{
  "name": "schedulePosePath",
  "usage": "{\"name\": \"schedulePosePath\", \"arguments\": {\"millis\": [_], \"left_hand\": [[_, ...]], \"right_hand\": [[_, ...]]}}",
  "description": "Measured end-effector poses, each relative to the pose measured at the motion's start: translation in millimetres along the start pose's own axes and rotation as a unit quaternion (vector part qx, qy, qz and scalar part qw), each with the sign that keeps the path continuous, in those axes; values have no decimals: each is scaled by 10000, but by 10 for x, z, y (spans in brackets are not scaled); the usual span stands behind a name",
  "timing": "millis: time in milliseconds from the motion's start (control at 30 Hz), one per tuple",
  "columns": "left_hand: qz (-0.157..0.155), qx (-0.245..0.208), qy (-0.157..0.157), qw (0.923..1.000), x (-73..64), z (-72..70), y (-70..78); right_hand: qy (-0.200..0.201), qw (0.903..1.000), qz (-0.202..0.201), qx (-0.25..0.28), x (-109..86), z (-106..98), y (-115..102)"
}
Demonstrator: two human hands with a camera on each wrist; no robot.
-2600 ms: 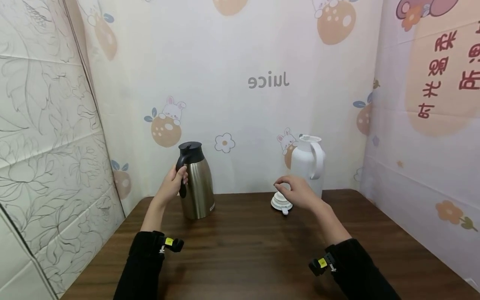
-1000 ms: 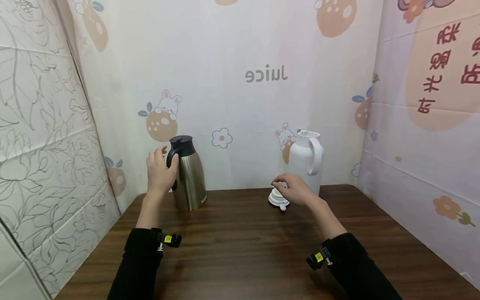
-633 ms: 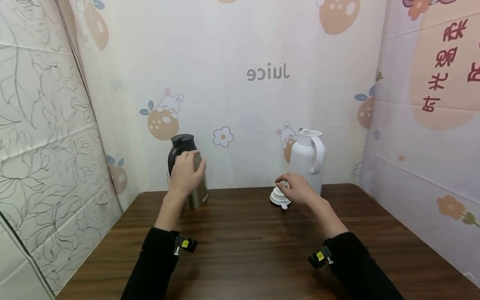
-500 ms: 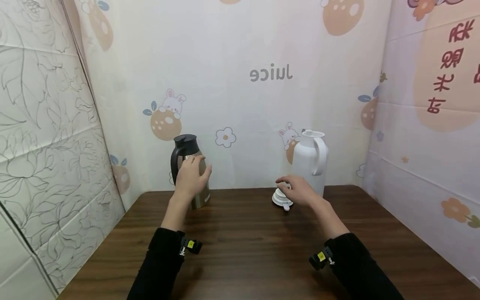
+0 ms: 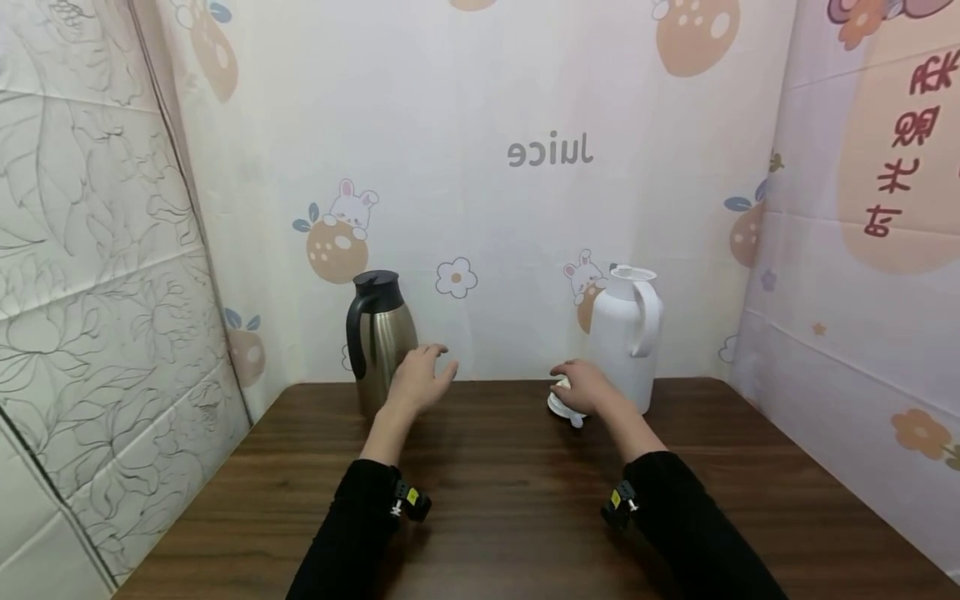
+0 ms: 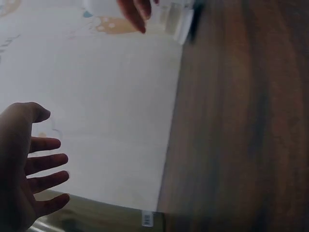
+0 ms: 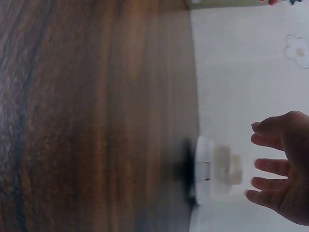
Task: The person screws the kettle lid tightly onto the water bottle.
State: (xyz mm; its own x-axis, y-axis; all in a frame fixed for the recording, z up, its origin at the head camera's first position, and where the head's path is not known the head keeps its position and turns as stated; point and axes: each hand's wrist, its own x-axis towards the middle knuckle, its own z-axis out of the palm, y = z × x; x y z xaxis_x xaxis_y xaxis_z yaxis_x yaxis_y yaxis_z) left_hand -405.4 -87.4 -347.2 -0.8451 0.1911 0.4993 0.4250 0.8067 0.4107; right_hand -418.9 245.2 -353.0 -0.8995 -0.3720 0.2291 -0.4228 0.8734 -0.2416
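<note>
A steel vacuum jug (image 5: 388, 327) with black lid and handle stands upright at the left. My left hand (image 5: 417, 383) is in front of its lower right side, fingers spread and holding nothing. In the left wrist view the left hand (image 6: 26, 164) shows a gap between thumb and fingers. At the right stands a white vacuum jug (image 5: 617, 333), its top without a lid. A white lid (image 5: 564, 410) lies on the table beside it. Over that lid hovers my right hand (image 5: 588, 388), fingers loosely bent; the right wrist view shows a gap between it and the lid (image 7: 203, 169).
The dark wooden table (image 5: 487, 500) ends at a patterned cloth backdrop (image 5: 487, 217) just behind both jugs. Cloth walls flank the table on the left (image 5: 90, 292) and right (image 5: 847, 358).
My left hand has released the steel jug's handle and moved right across the jug's front. The jug stays upright on the table. My right hand stays near the white lid.
</note>
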Motion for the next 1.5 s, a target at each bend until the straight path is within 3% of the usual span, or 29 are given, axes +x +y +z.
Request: {"name": "schedulePosePath", "arguments": {"millis": [167,300,433,633,800,1067,1267,1500], "left_hand": [[-31,17,-347,9994,-41,165,3],[91,183,-442,9988,-63,233,9],[174,200,-506,9984,-70,242,19],[119,247,-567,9980,-61,235,6],[50,213,-733,9971,-67,263,-9],[84,180,-833,9963,-91,326,-36],[165,115,-865,9960,-110,338,-49],[158,122,-910,9957,-127,323,-67]], "right_hand": [[-150,9993,210,-280,40,111,27],[-283,9982,356,-386,55,190,74],[-265,9981,457,-320,51,210,119],[-110,9991,278,-317,16,147,177],[-251,9992,252,-194,-48,98,204],[-674,9974,231,-124,-174,51,110],[-791,9964,-105,-298,-301,25,7],[-923,9956,-124,-140,-422,-12,-120]]}}
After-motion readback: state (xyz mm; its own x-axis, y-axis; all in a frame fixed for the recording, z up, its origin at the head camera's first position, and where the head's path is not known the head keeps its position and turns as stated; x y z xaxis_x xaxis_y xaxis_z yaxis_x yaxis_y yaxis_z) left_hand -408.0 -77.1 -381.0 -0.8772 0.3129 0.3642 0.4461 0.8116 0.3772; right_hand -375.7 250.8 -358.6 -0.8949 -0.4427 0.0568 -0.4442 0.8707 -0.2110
